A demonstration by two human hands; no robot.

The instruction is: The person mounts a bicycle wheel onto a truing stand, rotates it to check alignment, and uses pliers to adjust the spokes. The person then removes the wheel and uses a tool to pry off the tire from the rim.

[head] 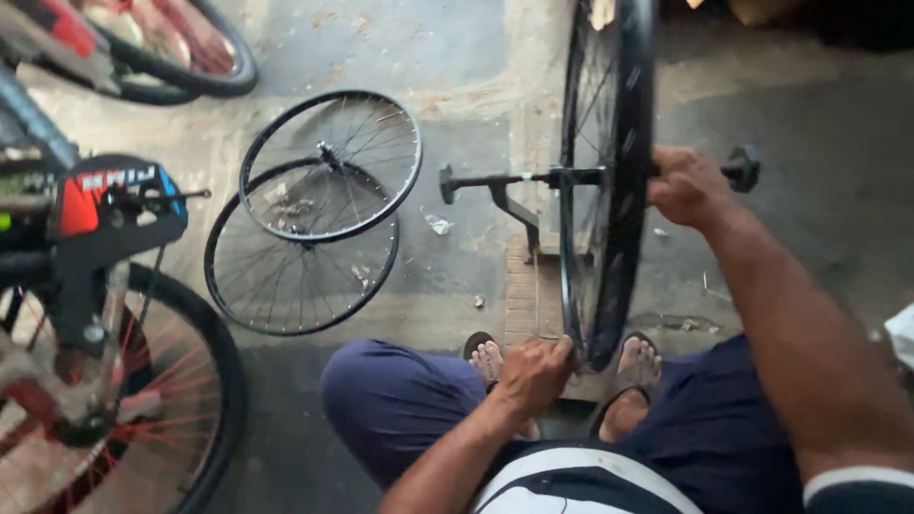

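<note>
Bicycle wheel [609,181], upright on a truing stand [519,205] between the seated person's feet. Left hand [533,371] pinches the lower rim; right hand [687,186] closed around the rim's far side at axle height. Two bare rims [314,209] lie flat nearby. Handling: judged best turned slowly, grip steady.

Wheel [609,181]: top cut off by the upper edge; spokes blurred.
Right hand [687,186]: fingers hidden behind the tyre.
Left hand [535,373]: fingertips hidden at the rim.
Bicycle [95,286]: cut off at the left edge, rear wheel blurred.
Far tyre [190,57]: mostly out of frame at the top.
</note>
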